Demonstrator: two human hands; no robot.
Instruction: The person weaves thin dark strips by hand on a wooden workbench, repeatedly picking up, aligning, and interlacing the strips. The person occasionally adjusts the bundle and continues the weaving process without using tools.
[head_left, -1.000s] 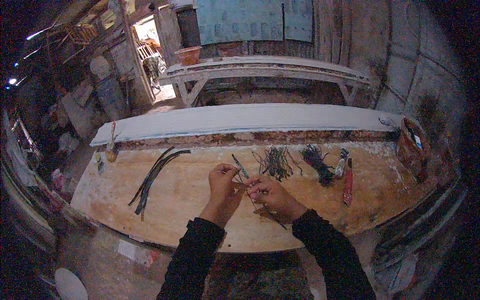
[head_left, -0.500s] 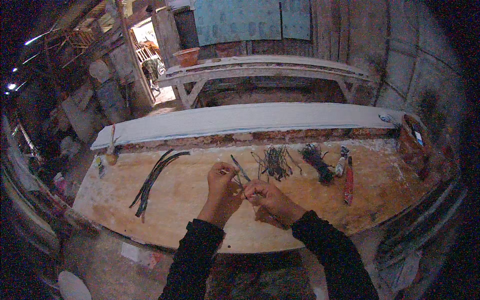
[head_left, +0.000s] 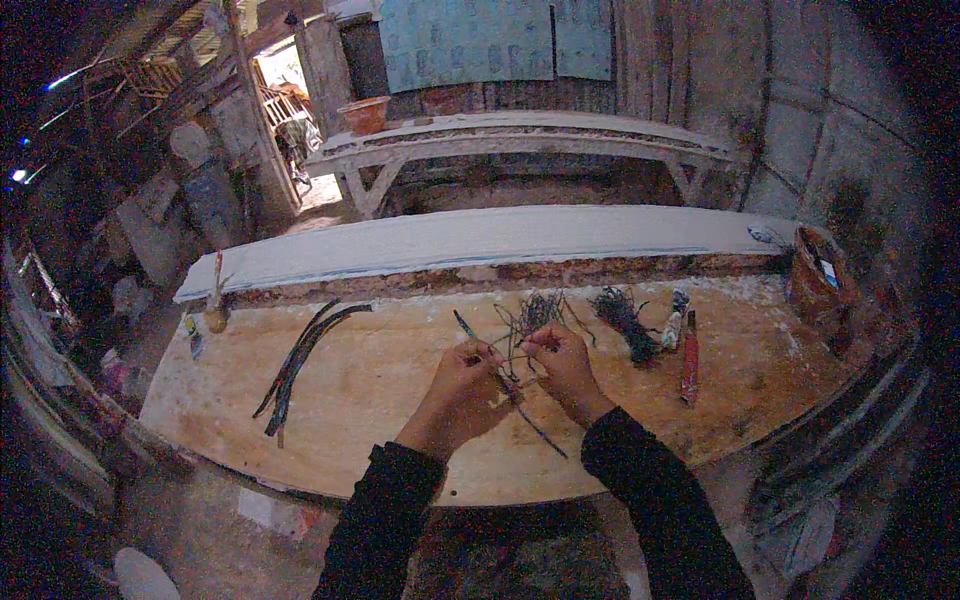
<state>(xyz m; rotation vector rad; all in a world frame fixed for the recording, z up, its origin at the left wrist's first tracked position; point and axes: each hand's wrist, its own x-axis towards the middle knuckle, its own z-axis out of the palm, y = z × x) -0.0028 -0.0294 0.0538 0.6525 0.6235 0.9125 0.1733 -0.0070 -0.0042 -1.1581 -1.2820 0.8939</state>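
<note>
Left hand (head_left: 466, 382) pinches a dark strip (head_left: 543, 430); right hand (head_left: 566, 366), fingertips close together, hold unclear, overlaps tangled cords (head_left: 541, 308) beside a bundle (head_left: 628, 325).

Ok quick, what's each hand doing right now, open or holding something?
Left hand: closed, holding the dark strip.
Right hand: pinched closed; what it holds, if anything, can't be told.

Single view: head-worn fisheye, angled forward and down; hands (head_left: 468, 376) and tabletop (head_left: 375, 420) close, back wall (head_left: 692, 70) far off, edges bowed.
</note>
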